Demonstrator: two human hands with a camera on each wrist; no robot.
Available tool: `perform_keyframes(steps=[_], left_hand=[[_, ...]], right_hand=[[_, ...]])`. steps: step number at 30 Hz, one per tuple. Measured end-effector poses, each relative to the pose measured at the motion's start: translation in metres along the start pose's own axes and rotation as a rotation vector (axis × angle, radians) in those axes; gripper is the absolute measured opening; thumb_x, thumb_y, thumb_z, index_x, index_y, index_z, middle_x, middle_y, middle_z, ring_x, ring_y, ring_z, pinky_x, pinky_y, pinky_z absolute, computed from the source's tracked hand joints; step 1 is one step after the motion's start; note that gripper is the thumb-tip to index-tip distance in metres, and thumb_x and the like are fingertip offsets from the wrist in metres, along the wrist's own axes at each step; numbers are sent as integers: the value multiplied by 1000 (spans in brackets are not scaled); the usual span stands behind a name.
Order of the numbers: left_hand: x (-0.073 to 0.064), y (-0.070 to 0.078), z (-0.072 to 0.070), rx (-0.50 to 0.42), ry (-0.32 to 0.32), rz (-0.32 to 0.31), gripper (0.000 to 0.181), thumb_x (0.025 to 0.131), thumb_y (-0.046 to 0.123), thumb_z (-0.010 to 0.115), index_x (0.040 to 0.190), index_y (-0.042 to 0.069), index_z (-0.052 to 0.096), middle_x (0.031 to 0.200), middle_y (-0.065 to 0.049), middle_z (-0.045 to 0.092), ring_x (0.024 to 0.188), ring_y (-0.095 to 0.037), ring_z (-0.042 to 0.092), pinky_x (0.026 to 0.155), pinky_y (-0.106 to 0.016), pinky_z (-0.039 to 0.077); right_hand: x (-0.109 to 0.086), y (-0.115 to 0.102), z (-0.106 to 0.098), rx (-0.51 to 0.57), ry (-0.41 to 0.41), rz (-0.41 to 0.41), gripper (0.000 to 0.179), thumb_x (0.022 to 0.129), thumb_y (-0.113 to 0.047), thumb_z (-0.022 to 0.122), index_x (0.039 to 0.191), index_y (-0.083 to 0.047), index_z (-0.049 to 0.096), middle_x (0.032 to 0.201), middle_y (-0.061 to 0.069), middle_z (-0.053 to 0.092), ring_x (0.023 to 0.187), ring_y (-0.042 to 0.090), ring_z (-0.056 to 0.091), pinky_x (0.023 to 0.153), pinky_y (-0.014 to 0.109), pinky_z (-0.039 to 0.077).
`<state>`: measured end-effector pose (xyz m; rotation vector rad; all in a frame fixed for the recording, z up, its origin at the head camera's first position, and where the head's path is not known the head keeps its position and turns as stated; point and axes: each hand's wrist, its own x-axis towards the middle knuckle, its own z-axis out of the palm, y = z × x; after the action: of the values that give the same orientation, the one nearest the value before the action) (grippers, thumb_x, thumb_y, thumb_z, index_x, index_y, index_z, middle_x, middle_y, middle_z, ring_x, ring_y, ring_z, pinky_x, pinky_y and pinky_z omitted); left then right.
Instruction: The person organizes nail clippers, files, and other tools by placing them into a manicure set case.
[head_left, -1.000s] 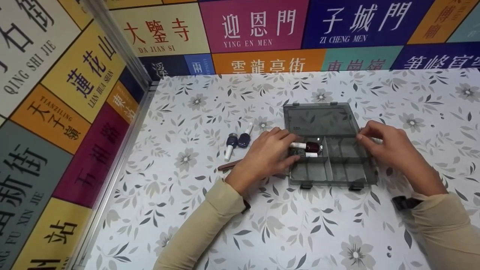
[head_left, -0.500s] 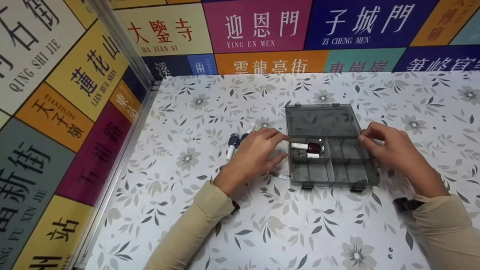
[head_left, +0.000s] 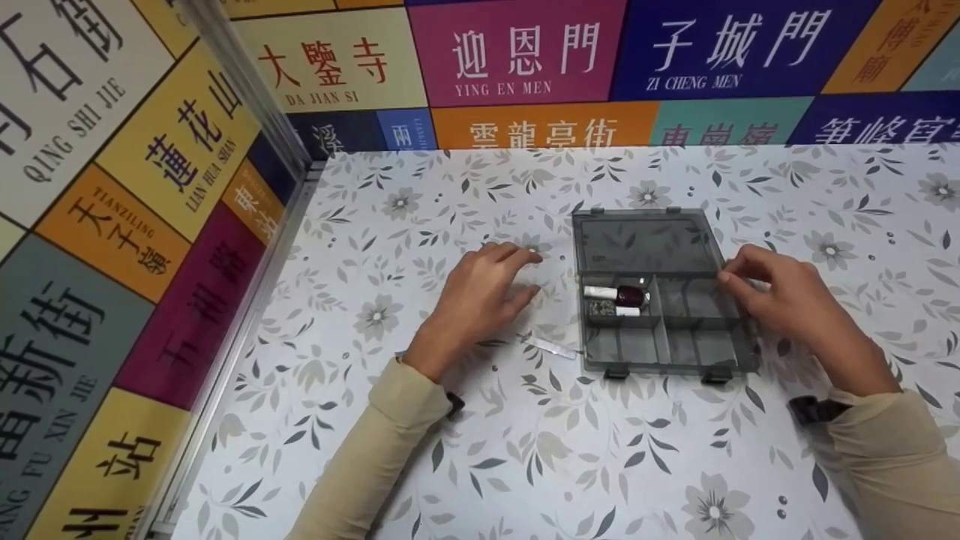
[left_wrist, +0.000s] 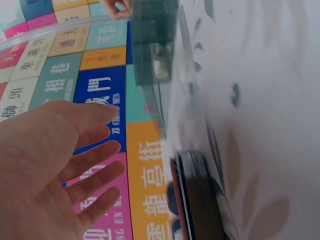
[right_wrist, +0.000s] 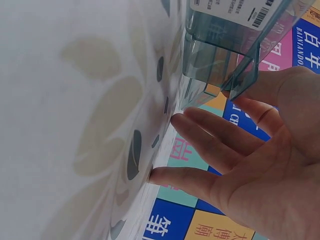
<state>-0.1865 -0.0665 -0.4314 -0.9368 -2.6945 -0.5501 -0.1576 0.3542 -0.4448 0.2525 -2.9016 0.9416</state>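
A smoky transparent divided box [head_left: 697, 341] stands with its lid [head_left: 649, 244] laid back. One compartment holds a dark red nail polish bottle [head_left: 630, 297] with a white cap and a glittery bottle [head_left: 601, 308] beside it. My right hand [head_left: 791, 311] pinches the box's right edge between thumb and index finger; its other fingers reach down to the table [right_wrist: 75, 150]. Left of the box, my left hand [head_left: 480, 292] hovers with loosely bent, separated fingers, holding nothing. Below it in the left wrist view lie a slim brown-and-black strip [left_wrist: 200, 200] and partly hidden dark blue bottles [left_wrist: 173, 200].
A slim silvery strip [head_left: 551, 346] lies on the flowered tabletop [head_left: 600, 465] by the box's left side. Colourful lettered panels [head_left: 517, 52] wall off the back and the left [head_left: 187, 165].
My left hand has drawn back leftward from the box, leaving the nail polish in the compartment, and now covers the blue bottles in the head view. The right hand keeps its place on the box edge.
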Motion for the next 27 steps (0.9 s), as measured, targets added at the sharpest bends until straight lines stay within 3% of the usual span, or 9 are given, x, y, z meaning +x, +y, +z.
perform_keyframes(steps=[7, 14, 27], left_hand=[[-5, -17, 2, -20, 23, -89, 35, 98, 21, 80, 132, 13, 74, 127, -7, 76, 114, -32, 72, 94, -49, 61], [-7, -27, 7, -22, -39, -183, 36, 97, 21, 78, 131, 11, 73, 128, -10, 73, 117, -33, 70, 96, -52, 60], [-8, -33, 16, -14, -44, -173, 32, 95, 16, 78, 125, 8, 75, 117, -13, 74, 109, -38, 72, 93, -57, 59]], right_hand=[[2, 0, 2, -7, 17, -25, 10, 105, -15, 71, 99, -7, 71, 115, 25, 79, 118, 58, 69, 100, 72, 51], [2, 1, 3, -1, 18, -23, 10, 104, -14, 72, 99, -6, 71, 115, 26, 79, 119, 59, 69, 101, 73, 50], [2, 0, 2, -10, 15, -5, 11, 105, -18, 71, 98, -9, 72, 116, 22, 80, 121, 56, 69, 103, 70, 51]])
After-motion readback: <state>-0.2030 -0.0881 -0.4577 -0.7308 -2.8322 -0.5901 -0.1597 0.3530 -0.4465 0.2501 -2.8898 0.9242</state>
